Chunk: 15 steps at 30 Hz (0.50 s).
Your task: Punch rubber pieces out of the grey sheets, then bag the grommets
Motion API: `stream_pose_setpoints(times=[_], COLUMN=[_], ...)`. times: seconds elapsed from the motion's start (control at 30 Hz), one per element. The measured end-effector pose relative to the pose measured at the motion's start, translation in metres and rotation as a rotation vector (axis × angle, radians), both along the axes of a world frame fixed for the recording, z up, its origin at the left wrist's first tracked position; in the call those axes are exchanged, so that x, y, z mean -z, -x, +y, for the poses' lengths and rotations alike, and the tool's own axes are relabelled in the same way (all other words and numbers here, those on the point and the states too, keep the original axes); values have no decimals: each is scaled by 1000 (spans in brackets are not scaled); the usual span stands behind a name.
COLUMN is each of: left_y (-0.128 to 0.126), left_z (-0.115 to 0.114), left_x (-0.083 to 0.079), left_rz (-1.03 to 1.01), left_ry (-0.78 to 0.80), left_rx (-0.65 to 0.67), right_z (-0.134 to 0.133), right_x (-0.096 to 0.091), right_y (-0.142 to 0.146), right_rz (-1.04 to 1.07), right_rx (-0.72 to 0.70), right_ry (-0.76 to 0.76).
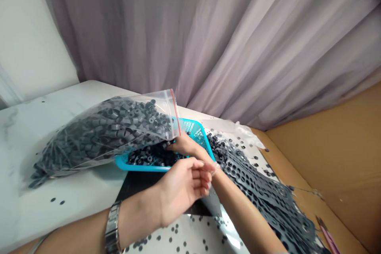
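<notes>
A clear zip bag point(98, 139) full of small dark grey rubber rings lies tilted, its red-lined mouth over a blue plastic basket point(123, 162). Inside the basket are more dark rings point(149, 158). My right hand point(186, 145) reaches into the basket beside the bag's mouth. Its fingertips are among the rings and mostly hidden. My left hand point(187, 180) is in front of the basket, palm turned up and fingers curled against my right wrist. At those fingertips is a clear, shiny band or bit of plastic that I cannot make out.
Punched dark rubber sheets point(262, 190) are heaped on the right. Small black discs point(175, 228) litter the white table point(18, 147). A crumpled plastic bag point(250, 135), cardboard point(330, 143) and a pink-handled tool point(327, 236) are also on the right. Behind hangs a curtain point(178, 27).
</notes>
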<state>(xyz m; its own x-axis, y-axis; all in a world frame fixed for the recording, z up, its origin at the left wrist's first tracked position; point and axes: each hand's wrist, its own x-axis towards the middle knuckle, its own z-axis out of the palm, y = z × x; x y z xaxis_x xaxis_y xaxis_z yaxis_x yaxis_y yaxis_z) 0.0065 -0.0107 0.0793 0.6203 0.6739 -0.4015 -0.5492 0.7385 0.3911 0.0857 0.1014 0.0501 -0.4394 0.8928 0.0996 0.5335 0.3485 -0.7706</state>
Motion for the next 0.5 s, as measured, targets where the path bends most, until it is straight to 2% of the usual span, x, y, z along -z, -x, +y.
stream_pose_setpoints(times=[0.13, 0.27, 0.33, 0.4, 0.47, 0.5], left_y=[5, 7, 7, 8, 8, 8], left_z=[16, 38, 50, 59, 65, 66], left_x=[-1, 6, 13, 19, 23, 24], left_rz=[108, 121, 123, 120, 119, 121], left_ry=[83, 100, 128, 153, 155, 147], left_rx=[-219, -339, -361, -361, -349, -338], right_z=[15, 14, 5, -8, -21, -28], right_x=[-4, -12, -19, -26, -30, -31], right_y=[-38, -65, -69, -66, -59, -54], right_rz=[15, 25, -20, -92, -147, -170], right_rx=[66, 219, 283, 299, 251, 197], right_ry=[33, 30, -27, -157, -267, -264])
